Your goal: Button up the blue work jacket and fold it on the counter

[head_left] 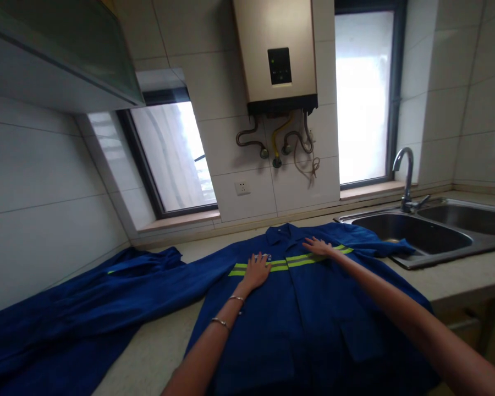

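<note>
A blue work jacket (pixel 268 319) with yellow-green and grey reflective stripes lies spread, front up, over the counter, its collar toward the wall. My left hand (pixel 257 270) rests flat on the chest stripe, fingers spread, partly covering some white lettering. On the other side of the chest, my right hand (pixel 318 247) lies with fingers stretched out on the cloth just above the stripe. Neither hand grips anything. One sleeve reaches left across the counter; the other reaches right to the sink's edge. Two bracelets circle my left wrist and forearm.
More blue clothing (pixel 66 313) lies heaped on the counter (pixel 148 352) at left. A double steel sink (pixel 412 231) with a faucet (pixel 405 176) is at right. A water heater (pixel 278 55) with pipes hangs on the tiled wall; a cabinet (pixel 58 49) overhangs upper left.
</note>
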The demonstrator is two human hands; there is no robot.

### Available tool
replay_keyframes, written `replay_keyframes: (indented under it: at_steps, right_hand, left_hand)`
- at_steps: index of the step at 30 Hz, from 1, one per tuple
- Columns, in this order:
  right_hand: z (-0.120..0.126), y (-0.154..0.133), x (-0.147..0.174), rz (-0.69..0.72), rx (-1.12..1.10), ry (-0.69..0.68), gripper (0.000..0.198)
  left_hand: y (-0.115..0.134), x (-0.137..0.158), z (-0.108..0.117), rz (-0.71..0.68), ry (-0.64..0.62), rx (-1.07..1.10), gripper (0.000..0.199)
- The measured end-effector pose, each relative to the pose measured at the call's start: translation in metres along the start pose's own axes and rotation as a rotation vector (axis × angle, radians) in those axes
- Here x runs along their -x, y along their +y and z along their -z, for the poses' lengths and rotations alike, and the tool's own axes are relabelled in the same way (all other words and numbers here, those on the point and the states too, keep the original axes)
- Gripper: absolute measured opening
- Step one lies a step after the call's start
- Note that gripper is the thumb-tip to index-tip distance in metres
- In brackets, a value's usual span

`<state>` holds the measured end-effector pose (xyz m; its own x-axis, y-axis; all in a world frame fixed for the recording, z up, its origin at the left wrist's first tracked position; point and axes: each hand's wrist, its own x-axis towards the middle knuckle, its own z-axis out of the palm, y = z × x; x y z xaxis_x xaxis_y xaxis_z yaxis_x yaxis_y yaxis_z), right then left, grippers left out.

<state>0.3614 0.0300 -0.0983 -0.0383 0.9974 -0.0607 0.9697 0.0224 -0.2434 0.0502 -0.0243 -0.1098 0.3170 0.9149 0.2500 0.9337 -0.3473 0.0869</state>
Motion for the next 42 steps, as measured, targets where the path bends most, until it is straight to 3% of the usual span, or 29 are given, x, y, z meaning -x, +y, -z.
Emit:
replay_keyframes:
  at_steps: [4,7,13,19,24,27,31,34,38,40,42]
  right_hand:
    - [0.01,0.027,0.0,-0.015,0.077,0.191,0.07]
    - [-0.004,0.042,-0.005,-0.066,0.092,0.143,0.074]
    - [-0.028,0.048,-0.019,-0.087,0.077,0.098,0.074]
    - [-0.018,0.047,-0.01,-0.042,0.032,0.2,0.063]
    - [-0.004,0.086,0.007,-0.126,0.151,0.338,0.056]
    - [0.001,0.12,0.014,-0.252,0.141,0.213,0.067]
    - [0.002,0.145,0.019,-0.245,0.093,0.095,0.074]
    - [0.004,0.141,0.021,-0.22,0.11,0.107,0.074]
    - [0.008,0.108,0.025,-0.263,0.21,0.219,0.071]
    - [0.004,0.082,0.028,-0.19,0.22,0.262,0.069]
    - [-0.006,0.056,0.032,-0.07,0.167,0.201,0.068]
  left_hand:
    - [-0.06,0.027,0.013,-0.044,-0.107,-0.04,0.06]
    - [-0.08,0.038,0.013,-0.1,-0.116,-0.044,0.064]
    - [-0.081,0.037,0.004,-0.088,-0.118,-0.06,0.065]
    - [-0.081,0.041,0.009,-0.163,-0.096,-0.049,0.053]
    - [-0.09,0.043,0.012,-0.105,-0.125,-0.03,0.06]
    - [-0.094,0.042,0.012,-0.084,-0.134,-0.003,0.061]
    - [-0.095,0.042,0.011,-0.087,-0.118,0.036,0.059]
    - [-0.093,0.043,0.011,-0.09,-0.101,0.048,0.057]
    - [-0.091,0.044,0.012,-0.078,-0.094,0.04,0.054]
    - [-0.09,0.044,0.012,-0.068,-0.102,0.036,0.054]
    - [-0.09,0.044,0.012,-0.058,-0.107,0.033,0.056]
